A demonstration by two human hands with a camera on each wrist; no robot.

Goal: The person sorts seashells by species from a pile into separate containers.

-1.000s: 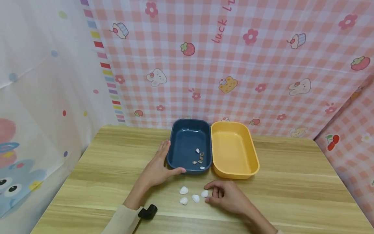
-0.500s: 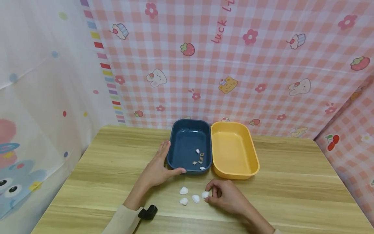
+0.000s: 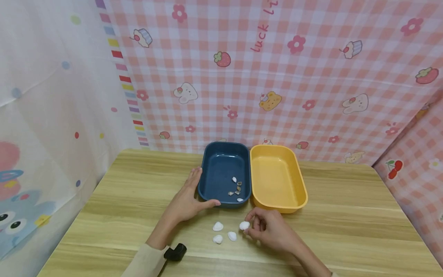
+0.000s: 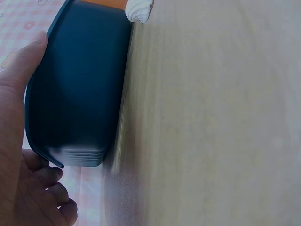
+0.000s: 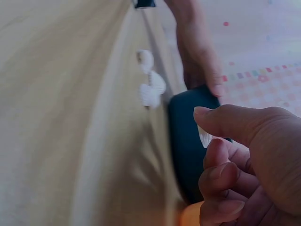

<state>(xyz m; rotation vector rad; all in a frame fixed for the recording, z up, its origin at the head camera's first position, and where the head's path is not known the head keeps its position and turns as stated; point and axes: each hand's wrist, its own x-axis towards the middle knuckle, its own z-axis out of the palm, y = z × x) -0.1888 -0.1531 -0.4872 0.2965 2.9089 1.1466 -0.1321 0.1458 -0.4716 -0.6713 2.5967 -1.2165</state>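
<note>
Between thumb and forefinger, my right hand (image 3: 273, 229) pinches a white ridged seashell (image 3: 244, 226) just in front of the trays; the right wrist view shows the same shell (image 5: 205, 137) at the fingertips. My left hand (image 3: 185, 202) is spread around the near left corner of a dark blue tray (image 3: 221, 165), thumb along the front rim and fingers against the left side. Inside that tray lie several small shells (image 3: 238, 188), some brown, some white. Three other white shells, including one nearest the blue tray (image 3: 218, 226), lie on the table between the hands.
A yellow tray (image 3: 277, 173) stands right against the blue tray's right side. Both sit near the back of the wood-grain table (image 3: 346, 215), before a pink checked cloth (image 3: 311, 65). A black strap piece (image 3: 175, 252) is at the left wrist.
My right hand has taken up the white shell by its edge and moved it slightly away from me, toward the trays. The left hand has stayed at the blue tray.
</note>
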